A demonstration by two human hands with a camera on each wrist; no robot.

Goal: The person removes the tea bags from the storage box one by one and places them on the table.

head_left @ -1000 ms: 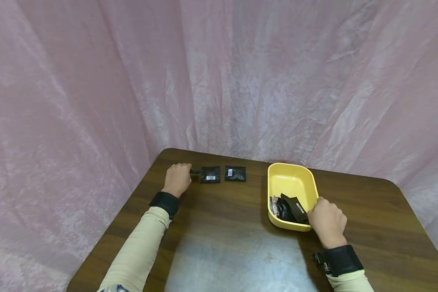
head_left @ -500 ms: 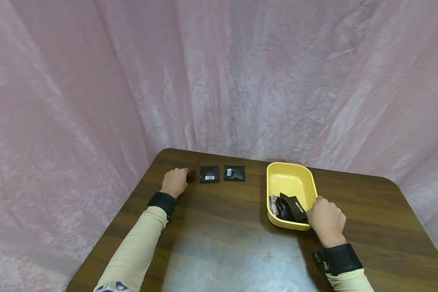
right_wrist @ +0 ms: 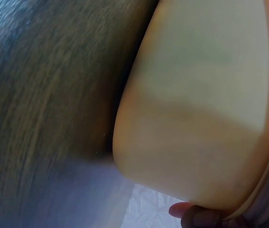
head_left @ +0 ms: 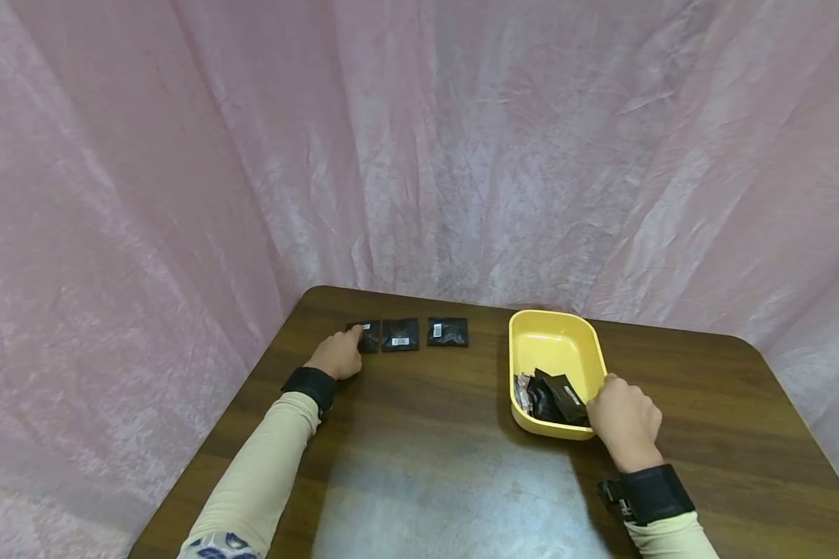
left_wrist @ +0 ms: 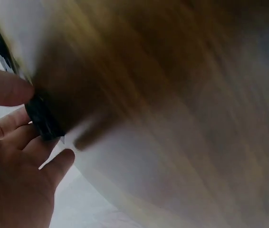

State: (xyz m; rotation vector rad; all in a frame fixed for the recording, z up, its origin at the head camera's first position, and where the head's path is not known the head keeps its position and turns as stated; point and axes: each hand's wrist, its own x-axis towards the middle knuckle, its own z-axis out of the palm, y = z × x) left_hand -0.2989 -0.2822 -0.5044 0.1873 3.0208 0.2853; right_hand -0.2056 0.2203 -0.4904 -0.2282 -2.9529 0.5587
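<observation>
My left hand (head_left: 337, 355) reaches to a small black sachet (head_left: 371, 339) lying at the left end of a row on the table. A fingertip rests on its left part. In the left wrist view my thumb touches the dark sachet (left_wrist: 43, 118), with the other fingers spread loosely beyond it. Two more black sachets with white barcode labels, a middle one (head_left: 400, 335) and a right one (head_left: 447, 332), lie flat beside it. My right hand (head_left: 625, 423) grips the right rim of a yellow plastic bin (head_left: 554, 341); the right wrist view shows the bin's side wall (right_wrist: 196, 95).
Inside the bin, dark sachets (head_left: 565, 397) and a lighter printed packet (head_left: 523, 392) are heaped toward the near end. The wooden table (head_left: 419, 435) has a rounded back-left corner near the left hand. Pink curtains (head_left: 405, 155) hang behind it.
The left sachet, first held at the left hand, now lies flat beside the middle one. The left hand's fingers have loosened and drawn slightly nearer. The right hand stays on the bin.
</observation>
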